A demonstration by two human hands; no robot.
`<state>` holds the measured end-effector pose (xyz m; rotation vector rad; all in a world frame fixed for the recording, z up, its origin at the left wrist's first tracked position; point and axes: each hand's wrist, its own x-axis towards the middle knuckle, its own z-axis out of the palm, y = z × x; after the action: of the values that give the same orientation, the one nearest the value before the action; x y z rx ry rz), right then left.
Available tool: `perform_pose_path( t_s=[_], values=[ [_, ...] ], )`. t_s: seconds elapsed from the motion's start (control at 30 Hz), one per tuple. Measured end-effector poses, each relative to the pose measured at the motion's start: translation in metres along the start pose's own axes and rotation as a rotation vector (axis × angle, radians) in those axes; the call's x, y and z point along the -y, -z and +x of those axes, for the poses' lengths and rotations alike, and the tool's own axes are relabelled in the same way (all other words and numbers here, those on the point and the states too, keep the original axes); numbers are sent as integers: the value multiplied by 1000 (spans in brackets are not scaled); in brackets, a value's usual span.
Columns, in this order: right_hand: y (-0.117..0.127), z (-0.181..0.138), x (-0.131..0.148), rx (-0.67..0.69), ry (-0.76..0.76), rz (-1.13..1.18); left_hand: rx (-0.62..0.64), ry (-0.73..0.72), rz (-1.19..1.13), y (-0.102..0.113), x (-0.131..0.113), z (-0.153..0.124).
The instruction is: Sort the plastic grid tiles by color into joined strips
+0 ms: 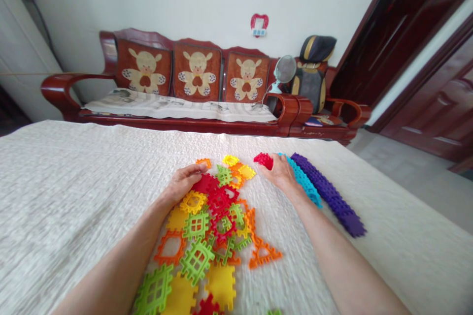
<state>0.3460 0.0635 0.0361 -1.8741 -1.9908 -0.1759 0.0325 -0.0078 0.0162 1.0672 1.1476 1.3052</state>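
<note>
My left hand is at the upper left of a loose pile of plastic interlocking tiles. Its fingers stretch to the right, with the thumb side against a solid red tile. A yellow frame tile lies just below that hand. To the right of the pile, my right hand is closed around a short row of red interlocking tiles. A long blue row of tiles runs beside the right hand and is partly hidden by it. Farther right lies a longer purple row.
Green window tiles, yellow tiles and orange triangle tiles spread toward me over a white quilted cover. Beyond its far edge stands a wooden sofa with bear cushions. A small fan stands near the armrest.
</note>
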Motion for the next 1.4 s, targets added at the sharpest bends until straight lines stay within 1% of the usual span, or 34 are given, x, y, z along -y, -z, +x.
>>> perform_pose_path(
  t_s=[0.17, 0.27, 0.37, 0.5, 0.57, 0.67, 0.77, 0.87, 1.0, 1.1, 1.23, 1.3, 1.4],
  values=[
    [1, 0, -2, -23, 21, 43, -5, 26, 1, -1, -5, -2],
    [9, 0, 7, -79, 60, 114, 8, 43, 12, -1, -7, -3],
    [15, -4, 28, -103, 205, 277, 0, 37, -22, -1, -7, -2],
    [17, -20, 69, -23, 468, 535, -4, 38, -95, -2, -8, -1],
    [14, -31, 87, 24, 562, 588, 19, 30, -107, -3, -10, -2],
    [6, -46, 105, 105, 616, 545, 65, -14, -96, -5, -15, -2],
    [-4, -54, 111, 161, 616, 473, 107, -40, -61, -6, -17, -2],
    [-12, -56, 114, 144, 582, 493, 127, -44, -38, -5, -16, -1],
    [-11, -52, 115, 91, 516, 646, 103, -29, -67, -2, -9, 1],
    [-5, -48, 111, 91, 421, 775, 55, 21, -68, -1, -5, 1],
    [-6, -44, 106, 92, 296, 930, 69, 78, -65, -3, -4, -1],
    [-10, -43, 105, 81, 255, 974, 62, 66, -53, -4, -5, -1],
    [-13, -40, 103, 77, 237, 977, 36, 28, -31, -2, -5, -1]
  ],
)
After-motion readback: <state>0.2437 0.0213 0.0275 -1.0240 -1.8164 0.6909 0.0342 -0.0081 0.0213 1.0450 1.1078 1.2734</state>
